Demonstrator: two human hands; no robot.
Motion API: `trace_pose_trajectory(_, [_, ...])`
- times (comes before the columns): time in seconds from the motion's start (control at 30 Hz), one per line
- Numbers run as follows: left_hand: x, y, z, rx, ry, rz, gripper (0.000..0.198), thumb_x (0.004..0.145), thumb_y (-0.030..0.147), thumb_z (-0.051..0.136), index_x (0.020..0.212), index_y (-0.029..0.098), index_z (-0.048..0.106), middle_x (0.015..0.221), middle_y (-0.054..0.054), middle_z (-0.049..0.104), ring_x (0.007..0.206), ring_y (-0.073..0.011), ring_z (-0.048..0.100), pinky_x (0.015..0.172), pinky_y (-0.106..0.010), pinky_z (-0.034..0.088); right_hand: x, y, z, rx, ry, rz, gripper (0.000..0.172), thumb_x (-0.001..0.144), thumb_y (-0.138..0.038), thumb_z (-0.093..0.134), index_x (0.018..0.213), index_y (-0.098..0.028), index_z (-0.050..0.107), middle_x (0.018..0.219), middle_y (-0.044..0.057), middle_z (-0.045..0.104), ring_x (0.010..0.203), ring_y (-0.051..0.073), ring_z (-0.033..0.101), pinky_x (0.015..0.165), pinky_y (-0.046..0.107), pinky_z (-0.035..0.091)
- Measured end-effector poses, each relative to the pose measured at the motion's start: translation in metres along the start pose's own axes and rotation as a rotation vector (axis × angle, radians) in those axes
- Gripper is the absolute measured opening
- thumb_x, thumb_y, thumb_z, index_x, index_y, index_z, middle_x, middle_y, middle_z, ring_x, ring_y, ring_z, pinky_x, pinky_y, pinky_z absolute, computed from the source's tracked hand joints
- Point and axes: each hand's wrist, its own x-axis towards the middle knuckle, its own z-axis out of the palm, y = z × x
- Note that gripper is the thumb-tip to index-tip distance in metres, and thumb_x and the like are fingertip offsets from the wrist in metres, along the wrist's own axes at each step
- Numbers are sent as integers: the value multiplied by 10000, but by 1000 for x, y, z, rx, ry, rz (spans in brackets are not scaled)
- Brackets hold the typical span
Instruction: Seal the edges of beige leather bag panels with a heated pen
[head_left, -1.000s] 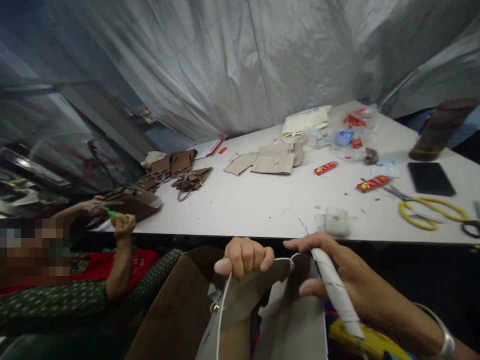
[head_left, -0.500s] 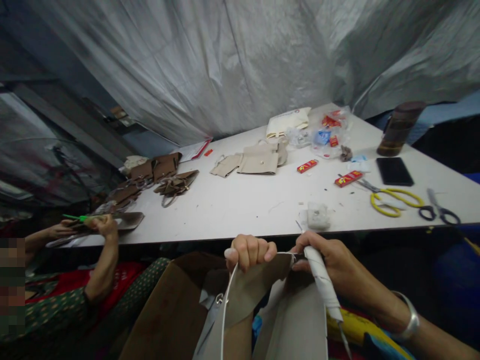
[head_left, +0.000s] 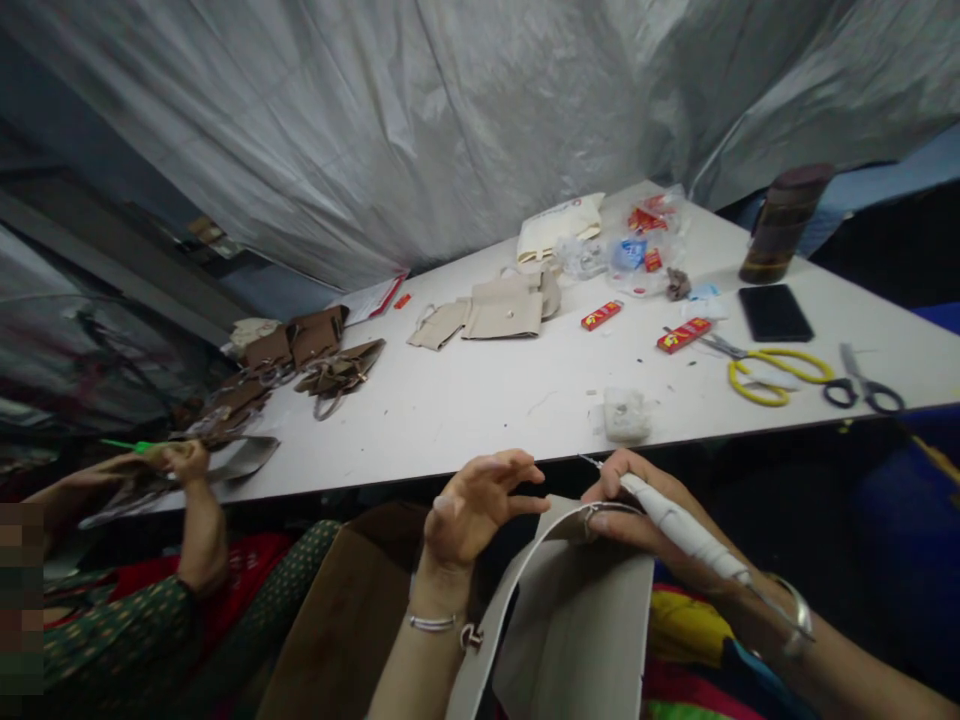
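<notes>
My left hand (head_left: 476,510) is raised beside a pale grey-beige bag (head_left: 574,610), fingers apart and holding nothing. With thumb and fingers, my right hand (head_left: 637,500) pinches the bag's curved top edge. The same hand carries an awl (head_left: 686,530), a thin metal tool wrapped in white tape, lying across it with its point toward the table. The bag stands open in front of my body, its lower part out of frame. A metal clasp (head_left: 471,637) shows on its left panel, near my left wrist.
Ahead, the white table (head_left: 435,420) bears small beige bags (head_left: 502,308), brown bags (head_left: 319,335), yellow-handled scissors (head_left: 780,370), black-handled scissors (head_left: 862,385), a phone (head_left: 776,312) and a bottle (head_left: 787,225). A cardboard box (head_left: 341,610) stands left; beyond it, a co-worker's hands (head_left: 184,460) handle a piece.
My left hand has let go of the bag's edge, come out from inside it and opened. The awl has tilted flatter in my right hand, which still grips the edge.
</notes>
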Motion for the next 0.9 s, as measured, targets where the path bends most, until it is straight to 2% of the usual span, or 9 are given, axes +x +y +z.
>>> trace_pose_trajectory(0.07, [0, 5, -3, 104, -25, -158, 711, 738, 734, 798, 1208, 204, 732, 1312, -181, 658, 1172, -396, 643, 919, -518, 591, 0, 4, 2, -13, -5, -3, 341, 858, -359, 829, 908, -224, 521, 925, 27, 737, 788, 171, 674, 675, 264, 521])
trace_pose_trajectory(0.13, [0, 0, -1, 198, -64, -279, 779, 744, 756, 784, 1238, 160, 692, 1234, -174, 680, 1071, -335, 676, 927, -447, 556, -2, 10, 5, -39, 16, -2, 318, 859, -365, 836, 906, -219, 557, 908, 13, 722, 769, 159, 661, 652, 248, 512])
trace_pose_trajectory(0.23, [-1, -17, 10, 321, -95, -344, 725, 730, 653, 864, 1228, 165, 662, 1181, -119, 685, 1053, -264, 658, 942, -355, 493, -6, 21, 8, -85, 90, -4, 295, 859, -378, 843, 890, -217, 599, 822, -19, 675, 710, 139, 619, 605, 225, 482])
trace_pose_trajectory(0.3, [-3, -28, 20, 418, -50, -345, 594, 762, 484, 887, 1216, 181, 652, 1196, -92, 675, 1108, -249, 626, 958, -327, 465, -8, 28, 8, -118, 155, -16, 287, 866, -389, 839, 875, -219, 608, 782, -32, 646, 685, 133, 594, 592, 220, 467])
trace_pose_trajectory(0.4, [-4, -41, 36, 615, 93, -337, 398, 795, 243, 800, 1161, 198, 648, 1117, -48, 684, 1039, -213, 620, 895, -296, 463, -9, 39, 4, -171, 223, -8, 299, 862, -415, 844, 867, -220, 617, 798, -25, 648, 699, 138, 584, 600, 225, 466])
trace_pose_trajectory(0.5, [-3, -54, 45, 744, 220, -316, 289, 776, 168, 741, 1057, 186, 676, 1000, -23, 700, 925, -186, 617, 821, -275, 462, -8, 48, 0, -192, 244, 19, 335, 848, -452, 856, 864, -219, 616, 816, -16, 654, 716, 147, 588, 606, 230, 472])
trace_pose_trajectory(0.73, [-1, -87, 29, 520, 464, -396, 209, 693, 249, 811, 835, 139, 705, 717, -8, 676, 673, -149, 573, 642, -255, 434, -13, 53, -16, -130, 167, 42, 322, 924, -477, 790, 966, -235, 580, 920, 17, 722, 822, 186, 678, 729, 280, 562])
trace_pose_trajectory(0.83, [0, -99, 20, 467, 543, -431, 229, 636, 290, 838, 726, 132, 699, 625, -9, 650, 598, -134, 531, 596, -255, 389, -15, 55, -37, -123, 273, -13, 314, 1004, -542, 668, 1073, -253, 567, 999, 49, 757, 919, 216, 717, 854, 339, 589])
trace_pose_trajectory(0.9, [3, -107, 18, 449, 559, -461, 238, 612, 296, 834, 725, 123, 717, 629, -28, 671, 597, -144, 544, 595, -264, 383, -14, 57, -55, -164, 387, -42, 365, 1051, -604, 542, 1154, -255, 574, 971, 56, 760, 888, 217, 718, 858, 353, 590])
